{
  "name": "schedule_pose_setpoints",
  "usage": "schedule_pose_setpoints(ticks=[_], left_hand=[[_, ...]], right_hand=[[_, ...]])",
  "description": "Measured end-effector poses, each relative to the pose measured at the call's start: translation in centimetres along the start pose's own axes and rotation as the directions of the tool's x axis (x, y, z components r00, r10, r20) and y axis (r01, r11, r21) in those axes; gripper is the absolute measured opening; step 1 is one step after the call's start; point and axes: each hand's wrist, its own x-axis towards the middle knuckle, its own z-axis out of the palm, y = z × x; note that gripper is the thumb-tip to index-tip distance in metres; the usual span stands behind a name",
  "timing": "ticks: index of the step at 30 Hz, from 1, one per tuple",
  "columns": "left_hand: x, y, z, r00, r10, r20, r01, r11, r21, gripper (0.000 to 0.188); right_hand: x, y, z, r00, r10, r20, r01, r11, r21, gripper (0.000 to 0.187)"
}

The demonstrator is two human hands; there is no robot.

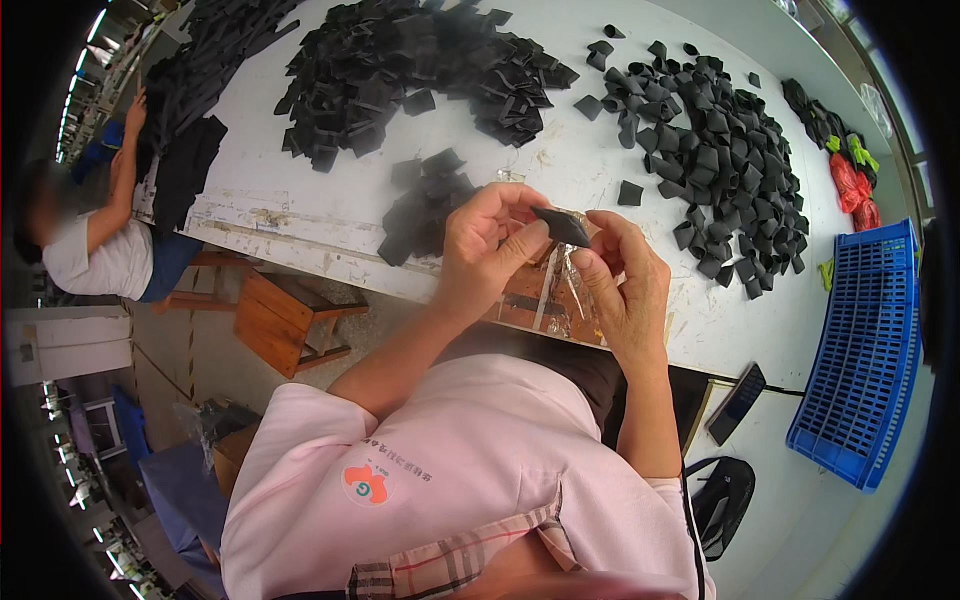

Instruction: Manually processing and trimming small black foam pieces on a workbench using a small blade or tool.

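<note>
White tabletop (345,205) spreads beneath the work, bearing a broad heap of flat black pieces (400,75) beyond the hands and a heap of black loops (720,165) to the right. Near its front edge, the left hand (482,250) pinches a small black piece (564,228) by its left end between thumb and fingers; the right hand (632,285), thumb and forefinger slightly parted, is at the opposite end, though whether it grips cannot be told. The piece lies between them, long axis slanting from the left fingertips down toward the right thumb.
</note>
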Motion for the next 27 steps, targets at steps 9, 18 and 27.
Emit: schedule_pose_setpoints(ticks=[9, 18, 27], left_hand=[[0.4, -0.9, -0.4, 0.998, -0.021, 0.055, 0.006, 0.968, 0.250, 0.007], [0.1, -1.6, -0.7, 0.997, 0.074, -0.002, -0.067, 0.922, 0.381, 0.008], [5.4, -7.3, -15.7, 0.824, 0.332, -0.460, 0.324, 0.389, 0.862, 0.032]], right_hand=[[0.4, 0.4, 1.2, 0.983, -0.163, -0.088, 0.162, 0.987, -0.018, 0.009], [0.8, -0.2, 1.5, 0.955, -0.287, -0.078, 0.263, 0.937, -0.232, 0.003], [3.9, 0.1, -3.4, 0.975, 0.211, -0.069, -0.058, 0.540, 0.840, 0.030]])
